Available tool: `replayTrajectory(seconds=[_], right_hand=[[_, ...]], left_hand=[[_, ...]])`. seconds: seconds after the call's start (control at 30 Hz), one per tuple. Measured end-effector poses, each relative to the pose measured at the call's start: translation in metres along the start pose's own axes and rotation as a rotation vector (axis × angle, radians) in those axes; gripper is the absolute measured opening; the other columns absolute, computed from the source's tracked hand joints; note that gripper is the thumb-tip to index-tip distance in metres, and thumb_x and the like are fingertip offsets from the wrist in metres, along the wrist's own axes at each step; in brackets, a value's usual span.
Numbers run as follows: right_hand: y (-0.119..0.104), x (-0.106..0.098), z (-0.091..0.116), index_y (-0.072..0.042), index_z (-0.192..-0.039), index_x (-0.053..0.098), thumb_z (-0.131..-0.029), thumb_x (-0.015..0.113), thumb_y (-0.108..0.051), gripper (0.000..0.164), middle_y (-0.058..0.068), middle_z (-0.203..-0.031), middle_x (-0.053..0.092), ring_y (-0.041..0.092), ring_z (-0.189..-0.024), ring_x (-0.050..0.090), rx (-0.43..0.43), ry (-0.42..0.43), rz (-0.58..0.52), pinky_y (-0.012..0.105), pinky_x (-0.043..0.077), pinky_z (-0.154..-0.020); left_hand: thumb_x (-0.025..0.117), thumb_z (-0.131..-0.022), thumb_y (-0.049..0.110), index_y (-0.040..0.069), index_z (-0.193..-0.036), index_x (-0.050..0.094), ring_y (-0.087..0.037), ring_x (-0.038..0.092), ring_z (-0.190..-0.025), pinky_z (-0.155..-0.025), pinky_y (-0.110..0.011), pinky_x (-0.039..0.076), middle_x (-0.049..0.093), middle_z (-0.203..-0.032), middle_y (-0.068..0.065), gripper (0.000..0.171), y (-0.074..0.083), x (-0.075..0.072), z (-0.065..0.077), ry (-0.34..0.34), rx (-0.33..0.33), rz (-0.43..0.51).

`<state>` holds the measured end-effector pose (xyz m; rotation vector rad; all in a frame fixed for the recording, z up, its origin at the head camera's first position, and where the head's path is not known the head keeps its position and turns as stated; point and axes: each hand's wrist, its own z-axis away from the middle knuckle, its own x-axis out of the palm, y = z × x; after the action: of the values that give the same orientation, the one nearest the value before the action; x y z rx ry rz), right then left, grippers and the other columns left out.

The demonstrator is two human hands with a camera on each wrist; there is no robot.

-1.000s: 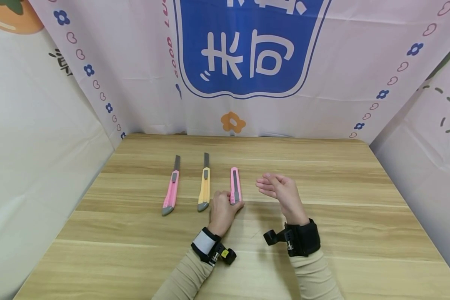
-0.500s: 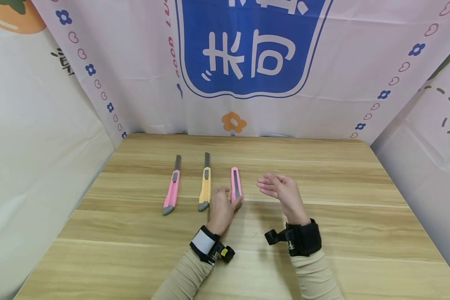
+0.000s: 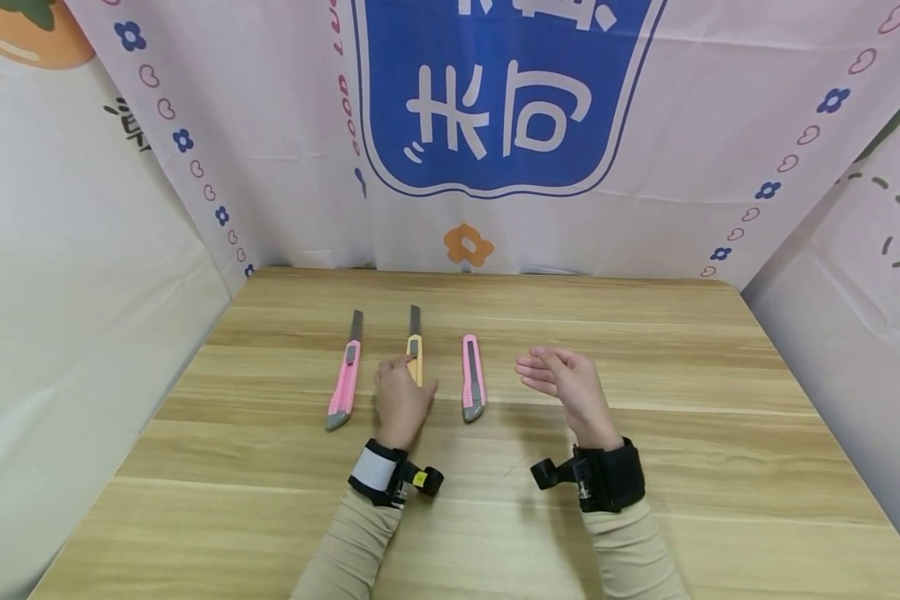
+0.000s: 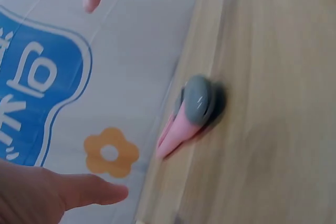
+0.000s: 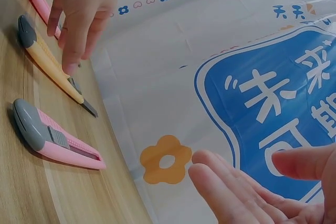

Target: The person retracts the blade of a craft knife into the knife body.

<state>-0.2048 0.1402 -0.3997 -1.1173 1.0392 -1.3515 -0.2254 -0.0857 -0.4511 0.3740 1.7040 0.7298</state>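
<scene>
Three utility knives lie side by side on the wooden table. The left pink utility knife (image 3: 344,383) and the yellow utility knife (image 3: 416,343) have their blades out. No blade shows on the right pink utility knife (image 3: 472,379). My left hand (image 3: 403,400) is over the yellow one's handle and hides its lower part; in the right wrist view the fingers (image 5: 76,40) hang loosely above it, and whether they touch is unclear. My right hand (image 3: 570,387) is raised to the right of the knives, fingers straight and thumb over them, holding nothing.
The wooden tabletop (image 3: 682,400) ends at a printed cloth (image 3: 292,208) at the back. Cloth walls (image 3: 97,333) stand at both sides. A camera strap (image 3: 607,475) is on each wrist.
My left hand has left the right pink knife, whose grey end shows now, and moved left over the yellow knife. The right hand has stayed in place.
</scene>
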Motion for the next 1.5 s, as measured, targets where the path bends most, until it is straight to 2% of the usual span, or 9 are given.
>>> replayTrajectory(seconds=[0.07, 0.23, 0.3, 0.43, 0.77, 1.03, 1.3, 1.5], right_hand=[[0.000, 0.000, 0.000, 0.007, -0.127, 0.052, -0.103, 0.045, -0.019, 0.037, -0.001, -0.094, 0.074, 0.007, -0.086, 0.072, 0.002, 0.000, -0.002, 0.024, 0.060, -0.082], [-0.001, -0.001, 0.001, 0.007, -0.128, 0.052, -0.103, 0.045, -0.021, 0.038, -0.001, -0.094, 0.074, 0.008, -0.088, 0.073, 0.012, -0.004, -0.010, 0.024, 0.060, -0.082], [-0.001, -0.001, 0.001, 0.007, -0.128, 0.051, -0.103, 0.045, -0.021, 0.038, -0.001, -0.094, 0.074, 0.009, -0.088, 0.073, 0.019, -0.007, -0.014, 0.024, 0.060, -0.082], [-0.002, -0.001, 0.001, 0.007, -0.128, 0.051, -0.103, 0.044, -0.021, 0.038, 0.000, -0.095, 0.074, 0.010, -0.090, 0.073, 0.026, -0.012, -0.017, 0.023, 0.060, -0.083], [0.000, -0.001, 0.000, 0.008, -0.126, 0.052, -0.103, 0.044, -0.020, 0.037, 0.000, -0.096, 0.074, 0.008, -0.089, 0.073, 0.009, -0.015, -0.009, 0.024, 0.060, -0.083], [0.000, -0.001, -0.001, 0.008, -0.125, 0.053, -0.103, 0.044, -0.020, 0.037, -0.001, -0.095, 0.074, 0.008, -0.088, 0.073, 0.007, -0.018, -0.013, 0.024, 0.060, -0.083], [0.000, -0.001, 0.000, 0.009, -0.126, 0.052, -0.103, 0.045, -0.021, 0.038, -0.004, -0.091, 0.074, 0.006, -0.086, 0.072, 0.003, -0.020, -0.027, 0.024, 0.060, -0.082], [0.000, -0.001, -0.001, 0.009, -0.125, 0.053, -0.103, 0.045, -0.021, 0.038, -0.001, -0.093, 0.074, 0.007, -0.087, 0.072, 0.005, -0.016, -0.030, 0.024, 0.060, -0.083]], left_hand=[[0.080, -0.077, 0.021, -0.006, -0.127, 0.057, -0.038, 0.054, -0.107, -0.083, -0.046, 0.051, 0.058, -0.118, -0.027, 0.061, -0.005, -0.004, -0.004, -0.046, -0.008, -0.049], [0.079, -0.077, 0.027, -0.007, -0.112, 0.061, -0.034, 0.053, -0.095, -0.070, -0.039, 0.047, 0.058, -0.106, -0.024, 0.052, -0.012, -0.011, -0.007, -0.149, -0.031, -0.122], [0.080, -0.076, 0.029, -0.007, -0.104, 0.061, -0.032, 0.052, -0.090, -0.065, -0.035, 0.044, 0.057, -0.102, -0.023, 0.049, -0.013, -0.012, -0.007, -0.179, -0.046, -0.132], [0.080, -0.075, 0.030, -0.006, -0.099, 0.060, -0.028, 0.049, -0.084, -0.061, -0.030, 0.038, 0.055, -0.099, -0.022, 0.048, -0.014, -0.013, -0.006, -0.216, -0.068, -0.151], [0.080, -0.077, 0.027, -0.007, -0.102, 0.059, -0.027, 0.052, -0.081, -0.062, -0.031, 0.041, 0.058, -0.097, -0.021, 0.047, -0.018, -0.008, -0.009, -0.237, -0.083, -0.185], [0.077, -0.078, 0.025, -0.006, -0.091, 0.060, -0.026, 0.052, -0.076, -0.059, -0.030, 0.038, 0.059, -0.089, -0.019, 0.038, -0.017, -0.007, -0.010, -0.239, -0.066, -0.196], [0.072, -0.082, 0.021, -0.003, -0.084, 0.058, -0.025, 0.049, -0.075, -0.057, -0.026, 0.032, 0.055, -0.088, -0.017, 0.027, -0.015, -0.010, -0.010, -0.259, -0.085, -0.187], [0.071, -0.084, 0.020, -0.006, -0.092, 0.059, -0.024, 0.048, -0.074, -0.056, -0.025, 0.032, 0.055, -0.090, -0.018, 0.030, -0.011, -0.012, -0.009, -0.255, -0.076, -0.182]])
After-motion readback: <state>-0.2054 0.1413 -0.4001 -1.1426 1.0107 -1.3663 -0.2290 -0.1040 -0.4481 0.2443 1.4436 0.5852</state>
